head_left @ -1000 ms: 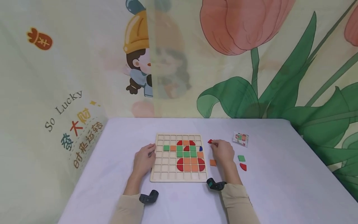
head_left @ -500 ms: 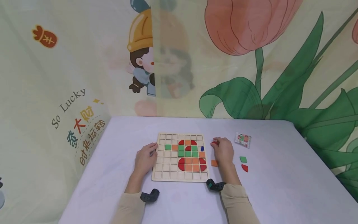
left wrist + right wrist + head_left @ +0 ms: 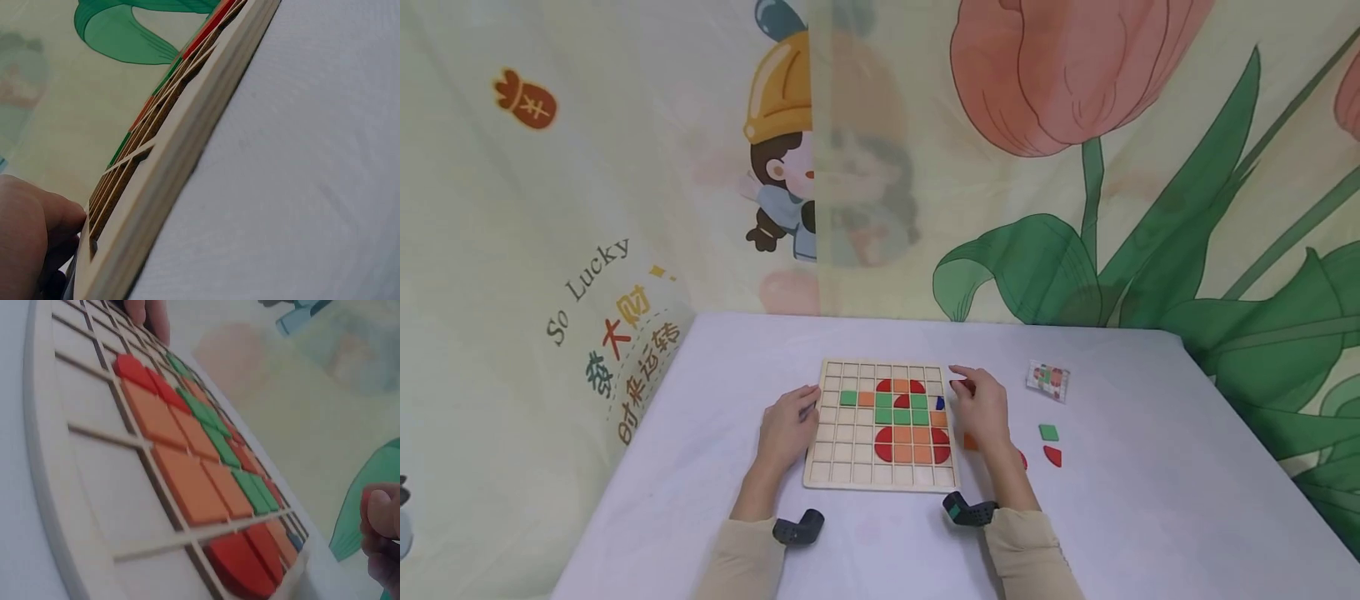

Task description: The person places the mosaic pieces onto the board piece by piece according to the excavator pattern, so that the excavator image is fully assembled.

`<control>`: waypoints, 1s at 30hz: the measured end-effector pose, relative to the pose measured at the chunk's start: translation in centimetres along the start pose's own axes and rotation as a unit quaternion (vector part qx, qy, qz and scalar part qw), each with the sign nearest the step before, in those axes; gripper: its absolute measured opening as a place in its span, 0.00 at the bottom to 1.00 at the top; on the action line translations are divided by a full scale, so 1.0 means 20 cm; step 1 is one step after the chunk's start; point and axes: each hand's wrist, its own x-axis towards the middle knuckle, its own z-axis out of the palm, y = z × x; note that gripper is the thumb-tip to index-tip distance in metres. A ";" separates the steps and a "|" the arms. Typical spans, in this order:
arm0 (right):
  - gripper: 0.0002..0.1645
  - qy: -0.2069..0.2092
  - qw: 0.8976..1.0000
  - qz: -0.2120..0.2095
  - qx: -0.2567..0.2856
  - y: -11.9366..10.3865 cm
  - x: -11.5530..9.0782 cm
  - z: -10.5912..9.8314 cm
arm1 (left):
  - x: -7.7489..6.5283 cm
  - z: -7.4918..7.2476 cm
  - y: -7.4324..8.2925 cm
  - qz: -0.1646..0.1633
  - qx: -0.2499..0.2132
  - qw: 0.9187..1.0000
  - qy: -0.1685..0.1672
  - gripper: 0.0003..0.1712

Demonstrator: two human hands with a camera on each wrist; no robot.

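In the head view a wooden grid board (image 3: 842, 475) lies flat, partly filled with red, orange and green tiles. My left hand (image 3: 786, 429) holds its left edge; in the left wrist view the fingers (image 3: 62, 215) meet the rim, the lower ones in shadow. Just right of the board's upper right side, my right hand (image 3: 985, 408) pinches a small red tile (image 3: 365, 509) between thumb and fingers, which mostly cover it. A small blue tile (image 3: 940, 403) sits in a cell near the board's right edge.
Right of the right forearm lie a green tile (image 3: 1048, 432), a red quarter-round tile (image 3: 1052, 456) and another red tile (image 3: 1022, 460). An orange tile (image 3: 971, 442) is partly hidden by the right hand. Farther back rests a small printed packet (image 3: 1048, 381) on the white-covered table (image 3: 1150, 500).
My right hand has drawn the red tile from the table and moved left toward the board, uncovering a red tile beside the forearm. My left hand stays at the board's edge.
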 end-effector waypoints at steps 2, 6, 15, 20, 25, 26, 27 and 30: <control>0.13 -0.016 1.000 -0.010 0.012 -0.04 -0.02 0.01 | 0.00 0.00 -0.01 0.001 -0.003 1.000 -0.001 0.22; 0.09 -0.050 0.998 -0.008 0.049 -0.10 -0.04 0.06 | -0.01 0.00 -0.01 0.003 -0.005 1.000 0.001 0.22; 0.08 -0.042 0.998 -0.011 0.049 -0.19 -0.10 0.15 | -0.01 -0.01 -0.01 0.007 -0.003 1.000 0.004 0.21; 0.09 -0.047 0.998 -0.048 -0.005 -0.19 -0.13 0.22 | 0.00 0.00 -0.01 0.012 -0.002 1.000 0.014 0.21; 0.14 -0.040 0.991 -0.094 -0.084 -0.19 -0.14 0.21 | -0.01 0.00 -0.01 0.019 -0.005 1.000 0.021 0.21; 0.15 -0.045 0.989 -0.102 -0.098 -0.20 -0.14 0.19 | -0.01 0.00 0.00 0.017 -0.005 1.000 0.019 0.21; 0.15 -0.053 0.986 -0.107 -0.113 -0.21 -0.14 0.17 | -0.01 0.00 0.00 0.018 -0.004 1.000 0.017 0.21; 0.15 -0.118 0.972 -0.128 -0.158 -0.25 -0.14 0.11 | -0.01 -0.01 0.00 0.019 -0.003 1.000 0.014 0.21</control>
